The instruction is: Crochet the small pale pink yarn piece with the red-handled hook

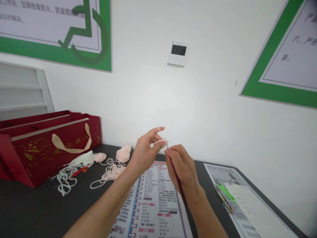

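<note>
My left hand [148, 147] pinches a small pale pink crochet piece [161, 142] between thumb and fingers. Its index finger is raised, with a strand of yarn [160, 133] running over it down to the piece. In my right hand [182, 165] is a crochet hook [178, 182] with a dark red handle, gripped like a pencil. The hook's thin metal tip meets the piece at my left fingertips. Both hands are held above a printed pattern sheet [158, 188]. The exact stitch at the tip is too small to make out.
Pale pink yarn [123, 153] and loose strands lie left of the sheet, beside white yarn [81, 160] and a small orange-red item [80, 171]. Red gift bags [61, 142] stand at the left. Papers [250, 201] with a green tool [226, 192] lie on the right.
</note>
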The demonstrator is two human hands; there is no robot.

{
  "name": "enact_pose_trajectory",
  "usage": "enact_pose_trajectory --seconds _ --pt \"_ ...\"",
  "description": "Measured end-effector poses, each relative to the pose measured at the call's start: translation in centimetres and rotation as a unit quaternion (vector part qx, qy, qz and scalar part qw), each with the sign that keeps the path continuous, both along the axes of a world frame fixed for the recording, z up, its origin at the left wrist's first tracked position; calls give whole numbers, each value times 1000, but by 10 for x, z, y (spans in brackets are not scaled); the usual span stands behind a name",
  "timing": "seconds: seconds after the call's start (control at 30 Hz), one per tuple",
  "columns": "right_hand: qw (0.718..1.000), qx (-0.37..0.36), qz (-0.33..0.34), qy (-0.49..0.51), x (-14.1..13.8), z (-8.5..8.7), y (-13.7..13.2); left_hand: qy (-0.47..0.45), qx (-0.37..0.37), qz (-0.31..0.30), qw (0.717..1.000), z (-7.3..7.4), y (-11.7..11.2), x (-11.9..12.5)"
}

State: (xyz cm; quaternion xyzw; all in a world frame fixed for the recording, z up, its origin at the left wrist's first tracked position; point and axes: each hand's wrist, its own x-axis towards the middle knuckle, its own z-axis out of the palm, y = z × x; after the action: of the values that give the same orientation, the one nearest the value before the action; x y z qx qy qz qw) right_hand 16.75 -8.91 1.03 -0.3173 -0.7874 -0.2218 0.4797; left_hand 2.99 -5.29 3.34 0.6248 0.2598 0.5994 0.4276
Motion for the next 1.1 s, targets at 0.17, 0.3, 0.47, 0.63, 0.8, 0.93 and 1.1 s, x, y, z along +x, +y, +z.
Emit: enact_pose_trajectory --seconds 0.17,0.3,0.47,0.63,0.8,0.93,1.1 --pt "987 -96 66 109 4 17 -23 49 63 37 996 3 -5 -4" --pt "915 -229 174 284 16 22 -20 57 69 22 996 7 -10 -4" --pt "765 -335 379 398 16 22 -1 -9 -23 -114 993 8 -12 0" --pt "913 -163 232 293 2 5 6 -73 -79 -171 979 3 -10 4" --pt "979 127 110 116 0 -14 16 -102 -133 -221 961 4 -11 3" --pt "965 14 180 190 1 -11 16 -123 -172 -254 944 8 -8 -4" --pt "876 -183 331 298 5 3 6 -134 -173 -252 943 10 1 -16"
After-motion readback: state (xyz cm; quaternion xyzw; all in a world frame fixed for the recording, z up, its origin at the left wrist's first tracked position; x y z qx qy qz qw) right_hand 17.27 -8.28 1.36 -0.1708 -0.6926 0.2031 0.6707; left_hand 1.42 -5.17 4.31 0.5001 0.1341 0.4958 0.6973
